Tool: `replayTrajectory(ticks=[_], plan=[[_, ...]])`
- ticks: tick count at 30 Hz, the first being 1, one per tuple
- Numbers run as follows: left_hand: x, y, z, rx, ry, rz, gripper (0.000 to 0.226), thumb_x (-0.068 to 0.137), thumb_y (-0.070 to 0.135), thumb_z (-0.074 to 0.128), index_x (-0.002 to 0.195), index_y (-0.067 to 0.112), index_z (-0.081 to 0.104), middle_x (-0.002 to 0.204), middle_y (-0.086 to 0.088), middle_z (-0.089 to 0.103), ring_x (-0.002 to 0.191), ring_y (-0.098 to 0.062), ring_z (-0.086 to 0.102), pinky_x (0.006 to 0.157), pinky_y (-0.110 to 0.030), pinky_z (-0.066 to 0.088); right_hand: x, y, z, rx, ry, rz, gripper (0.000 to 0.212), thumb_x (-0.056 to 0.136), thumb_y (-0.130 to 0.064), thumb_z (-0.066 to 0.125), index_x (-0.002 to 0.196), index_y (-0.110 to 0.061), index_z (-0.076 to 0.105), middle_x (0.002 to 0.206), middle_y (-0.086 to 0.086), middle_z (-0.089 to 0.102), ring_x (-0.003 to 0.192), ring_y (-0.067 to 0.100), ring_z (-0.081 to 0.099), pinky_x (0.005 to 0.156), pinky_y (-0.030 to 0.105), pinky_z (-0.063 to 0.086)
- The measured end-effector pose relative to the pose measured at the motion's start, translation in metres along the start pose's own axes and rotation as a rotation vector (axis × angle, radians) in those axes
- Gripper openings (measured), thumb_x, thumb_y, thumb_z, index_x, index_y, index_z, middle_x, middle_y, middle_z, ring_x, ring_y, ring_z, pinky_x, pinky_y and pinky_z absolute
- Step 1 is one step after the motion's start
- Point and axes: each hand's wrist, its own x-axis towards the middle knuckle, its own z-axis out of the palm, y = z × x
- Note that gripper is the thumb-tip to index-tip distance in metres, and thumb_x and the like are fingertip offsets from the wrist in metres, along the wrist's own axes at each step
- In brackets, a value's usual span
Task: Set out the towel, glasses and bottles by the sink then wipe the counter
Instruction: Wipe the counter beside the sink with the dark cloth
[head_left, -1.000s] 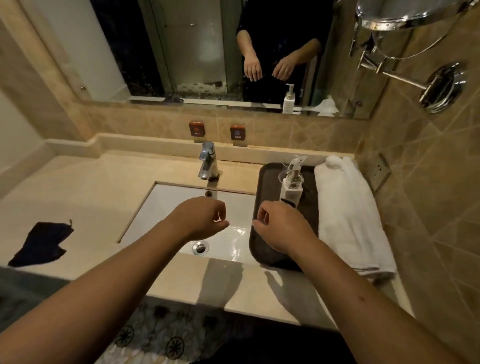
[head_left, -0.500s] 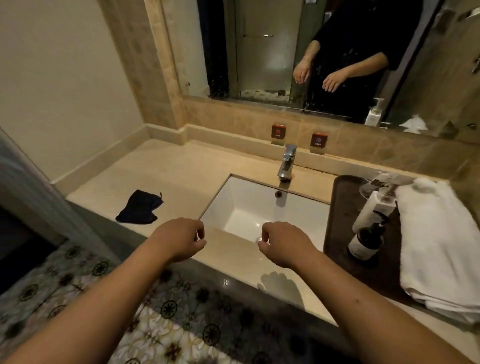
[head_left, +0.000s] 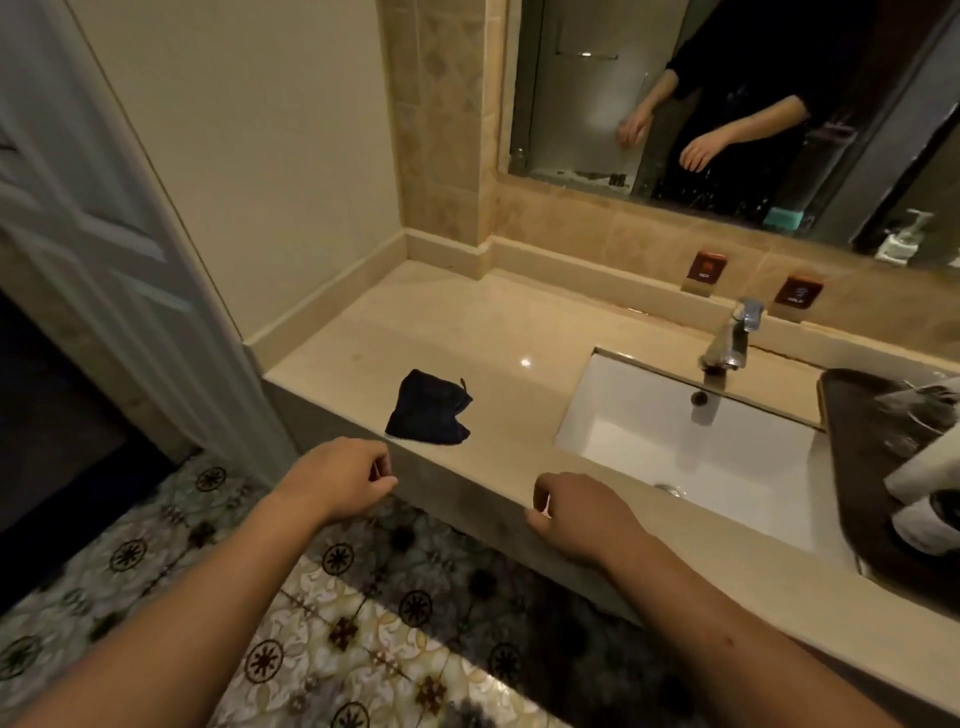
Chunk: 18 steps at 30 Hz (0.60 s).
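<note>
Left of sink, on counter: dark cloth, crumpled, near front edge, well apart from tray. Both hands empty, fingers loosely curled, holding nothing. Left hand hovering just off counter's front edge, near cloth, not touching. Right hand over front edge, between cloth and sink; contact with counter unclear. Tray at far right, holding glasses and bottles, partly cut off by frame; towel not in view. Set-out looks mostly done, judging by loaded tray; wiping likely next. Cloth probably light, soft, limp: no stiffness, likely to bunch and slide on polished stone. Best taken from above at middle of bundle, pinched or gathered in a full palm, then pressed flat for wiping. Small loop or tag at top corner visible, poor hold for wiping. Wet or dry: cannot tell. Risk: smooth counter, so dragging cloth off front edge with light grip. Glasses fragile, so wide berth near tray when wiping right side.
</note>
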Motion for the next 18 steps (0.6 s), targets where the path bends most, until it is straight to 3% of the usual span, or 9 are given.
replayTrajectory(ticks=[6, 11, 15, 16, 18], plan=[[0.044, -0.040, -0.004, -0.012, -0.012, 0.013, 0.013, 0.088, 0.046, 0.064, 0.083, 0.035, 0.062, 0.083, 0.015, 0.065, 0.077, -0.006, 0.061, 0.067, -0.029, 0.049, 0.042, -0.023, 0.004, 0.016, 0.024, 0.050, 0.023, 0.096, -0.040, 0.054, 0.105, -0.021, 0.063, 0.109, 0.004, 0.066, 0.095, 0.023, 0.061, 0.082, 0.035, 0.051], [0.085, -0.063, -0.005, -0.045, 0.009, 0.067, 0.009, 0.089, 0.043, 0.063, 0.089, 0.035, 0.061, 0.089, 0.014, 0.064, 0.081, -0.009, 0.060, 0.067, -0.029, 0.046, 0.113, -0.045, 0.017, 0.137, 0.051, 0.008, 0.038, 0.095, -0.039, 0.056, 0.129, -0.023, 0.060, 0.125, 0.004, 0.061, 0.110, 0.024, 0.059, 0.091, 0.036, 0.048], [0.122, -0.092, -0.010, 0.031, -0.032, 0.058, 0.018, 0.088, 0.046, 0.061, 0.102, 0.035, 0.058, 0.102, 0.010, 0.063, 0.091, -0.011, 0.057, 0.074, -0.031, 0.049, 0.185, -0.073, 0.035, 0.258, 0.074, -0.054, 0.029, 0.094, -0.036, 0.056, 0.116, -0.018, 0.062, 0.119, 0.007, 0.061, 0.111, 0.028, 0.060, 0.089, 0.042, 0.052], [0.131, -0.100, -0.011, 0.054, -0.051, 0.046, 0.025, 0.089, 0.047, 0.061, 0.109, 0.033, 0.058, 0.106, 0.008, 0.063, 0.095, -0.012, 0.056, 0.078, -0.033, 0.051, 0.202, -0.081, 0.041, 0.286, 0.066, -0.065, 0.034, 0.096, -0.036, 0.055, 0.123, -0.016, 0.060, 0.129, 0.009, 0.058, 0.122, 0.030, 0.055, 0.097, 0.044, 0.050], [0.148, -0.113, -0.013, 0.098, -0.097, 0.019, 0.036, 0.090, 0.047, 0.062, 0.120, 0.030, 0.055, 0.115, 0.005, 0.061, 0.105, -0.016, 0.055, 0.086, -0.038, 0.052, 0.230, -0.093, 0.054, 0.285, 0.014, -0.088, 0.057, 0.100, -0.039, 0.048, 0.150, -0.011, 0.041, 0.159, 0.012, 0.034, 0.147, 0.032, 0.028, 0.118, 0.044, 0.030]])
